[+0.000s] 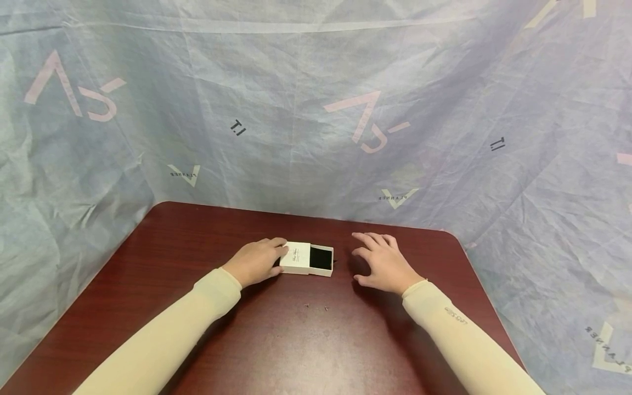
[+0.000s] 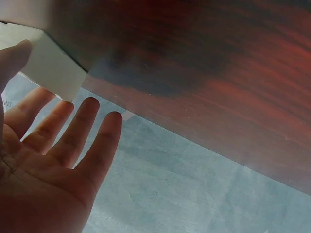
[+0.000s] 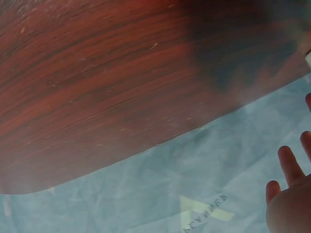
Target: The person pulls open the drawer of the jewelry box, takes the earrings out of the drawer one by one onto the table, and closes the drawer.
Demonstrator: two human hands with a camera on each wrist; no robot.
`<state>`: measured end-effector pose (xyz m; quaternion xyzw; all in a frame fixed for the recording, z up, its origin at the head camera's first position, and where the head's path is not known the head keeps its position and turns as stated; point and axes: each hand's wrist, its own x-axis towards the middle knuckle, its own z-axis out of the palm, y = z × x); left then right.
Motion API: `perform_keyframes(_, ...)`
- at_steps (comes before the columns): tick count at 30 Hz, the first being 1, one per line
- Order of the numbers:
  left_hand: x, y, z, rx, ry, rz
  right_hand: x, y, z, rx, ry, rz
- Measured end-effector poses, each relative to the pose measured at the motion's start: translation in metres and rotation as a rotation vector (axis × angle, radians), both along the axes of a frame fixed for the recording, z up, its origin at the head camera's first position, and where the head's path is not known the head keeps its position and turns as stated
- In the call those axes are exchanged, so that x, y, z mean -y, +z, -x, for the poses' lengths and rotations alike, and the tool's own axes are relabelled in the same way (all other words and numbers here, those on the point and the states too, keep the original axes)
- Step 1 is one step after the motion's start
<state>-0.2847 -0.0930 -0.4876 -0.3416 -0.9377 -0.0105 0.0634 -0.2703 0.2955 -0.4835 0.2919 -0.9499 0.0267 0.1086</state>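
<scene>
A small white drawer-style box with dark script on its lid lies on the table. Its inner tray sticks out of the sleeve to the right and shows a black lining. My left hand grips the sleeve's left end, thumb on the near side and fingertips along the far side. The left wrist view shows the box's end between thumb and fingers. To the right of the tray, apart from it, my right hand hovers with fingers spread and nothing in it.
Two tiny metallic pieces, one piece left of the other piece, lie on the table nearer to me than the box. A dark red wooden table spreads beneath. Grey printed cloth hangs behind it and at both sides.
</scene>
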Motion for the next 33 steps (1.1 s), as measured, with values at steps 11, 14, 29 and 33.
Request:
perform_keyframes(11,0.000,-0.003,0.002,0.004,-0.002,-0.007,0.001,-0.002,0.012,0.057,-0.039,0.013)
perform_keyframes(14,0.001,-0.004,0.002,-0.002,-0.003,-0.009,0.005,-0.003,0.016,0.066,-0.032,0.012)
perform_keyframes(29,0.001,-0.006,0.005,0.023,0.004,-0.016,0.037,-0.008,0.026,0.062,0.025,0.025)
perform_keyframes(33,0.000,-0.004,0.004,0.021,0.001,-0.017,0.042,-0.009,0.027,0.051,0.028,0.019)
